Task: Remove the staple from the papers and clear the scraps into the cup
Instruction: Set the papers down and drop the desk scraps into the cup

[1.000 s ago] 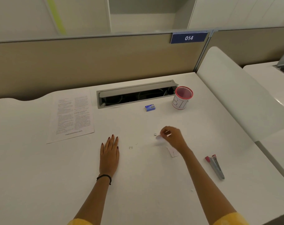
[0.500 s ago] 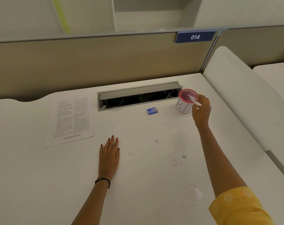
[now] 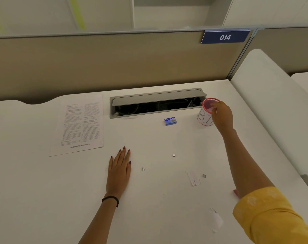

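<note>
Just now your right hand (image 3: 221, 116) carried a paper scrap from mid-desk to the cup (image 3: 207, 111); it hung at the rim, fingers curled, and whether it had let go I could not tell. Your left hand (image 3: 119, 170) stayed flat and empty. The papers (image 3: 79, 124) lay far left; one torn scrap (image 3: 193, 178), another scrap (image 3: 215, 220) and three staple bits (image 3: 174, 155) remained, so clearing looked unfinished.

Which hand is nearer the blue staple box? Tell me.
Right. The right hand is at the cup, just right of the blue staple box; the left hand lies flat well below-left.
</note>
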